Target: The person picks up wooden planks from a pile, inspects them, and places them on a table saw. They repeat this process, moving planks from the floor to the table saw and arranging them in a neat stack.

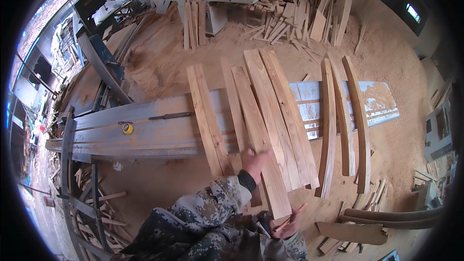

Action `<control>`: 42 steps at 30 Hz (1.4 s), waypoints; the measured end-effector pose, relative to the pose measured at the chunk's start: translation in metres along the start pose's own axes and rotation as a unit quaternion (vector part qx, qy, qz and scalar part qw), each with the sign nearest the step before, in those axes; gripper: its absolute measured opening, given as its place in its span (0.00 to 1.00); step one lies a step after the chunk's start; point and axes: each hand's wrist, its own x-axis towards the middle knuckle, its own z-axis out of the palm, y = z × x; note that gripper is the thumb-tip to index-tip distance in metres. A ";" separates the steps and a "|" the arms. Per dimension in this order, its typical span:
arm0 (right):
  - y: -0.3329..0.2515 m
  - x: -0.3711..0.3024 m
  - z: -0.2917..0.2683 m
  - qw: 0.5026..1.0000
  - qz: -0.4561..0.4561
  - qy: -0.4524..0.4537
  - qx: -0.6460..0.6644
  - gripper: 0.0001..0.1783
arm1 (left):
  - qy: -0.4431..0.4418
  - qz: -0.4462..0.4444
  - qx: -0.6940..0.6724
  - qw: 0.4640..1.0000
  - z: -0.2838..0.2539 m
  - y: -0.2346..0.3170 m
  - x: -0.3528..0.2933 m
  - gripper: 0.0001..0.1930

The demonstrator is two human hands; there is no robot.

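Observation:
My left hand grips a wooden plank by its edge, thumb across the top. The plank's near end tilts toward me, past the table's front edge. Beside that end, low in the picture, my right hand is closed on a thin reddish-brown pencil. Whether its fingers also touch the plank is hard to tell. Close by on the right lie wide planks side by side. To the left, a pair of narrower boards crosses the same long metal table.
Three curved pieces lie across the table's right part. A yellow tape measure and a dark thin rod-like tool rest at its left. Offcuts pile up behind; a broad board and curved brown pieces lie lower right.

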 end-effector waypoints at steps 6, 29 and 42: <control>-0.022 0.010 -0.039 0.878 -0.368 -0.013 -0.307 0.20 | -0.002 -0.086 -0.297 0.951 0.028 -0.004 -0.018 0.28; 0.056 -0.016 -0.124 0.749 0.469 -0.186 0.429 0.29 | 0.094 0.228 0.214 0.945 0.038 -0.099 -0.155 0.44; 0.104 0.008 -0.070 0.652 0.558 -0.220 0.463 0.25 | 0.187 0.261 0.339 0.884 -0.027 -0.061 -0.112 0.42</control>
